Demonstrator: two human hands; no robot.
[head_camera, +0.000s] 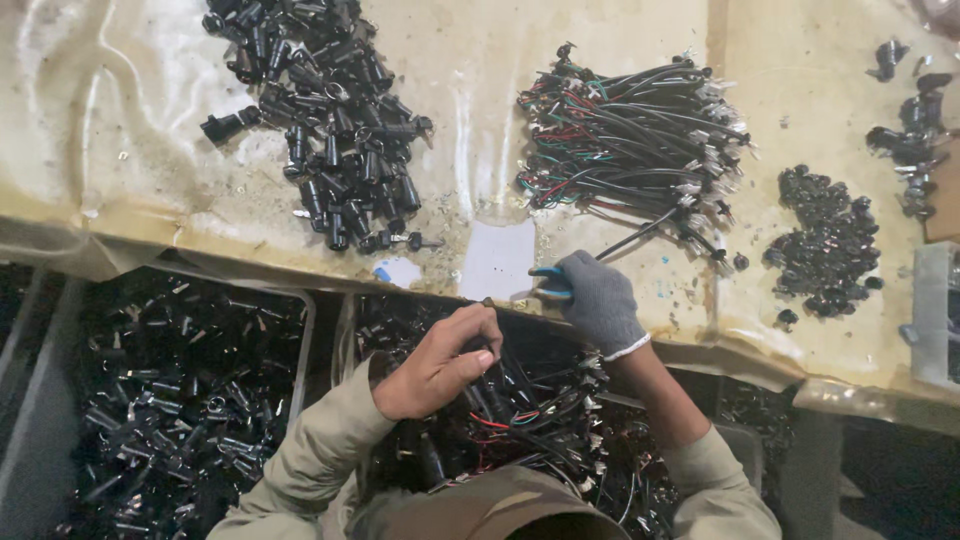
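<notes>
My left hand is bare and curled shut around a small black part with wires, just below the bench's front edge. My right hand wears a grey knit glove and grips blue-handled pliers resting on the bench edge. A black wire runs from the pliers' end up toward a bundle of black, red and green wires with metal terminals. The two hands are about a hand's width apart.
A pile of black cylindrical parts lies at the back left of the plastic-covered bench. Small black caps sit at the right, more parts beyond. Bins of black parts and wired parts stand below the edge.
</notes>
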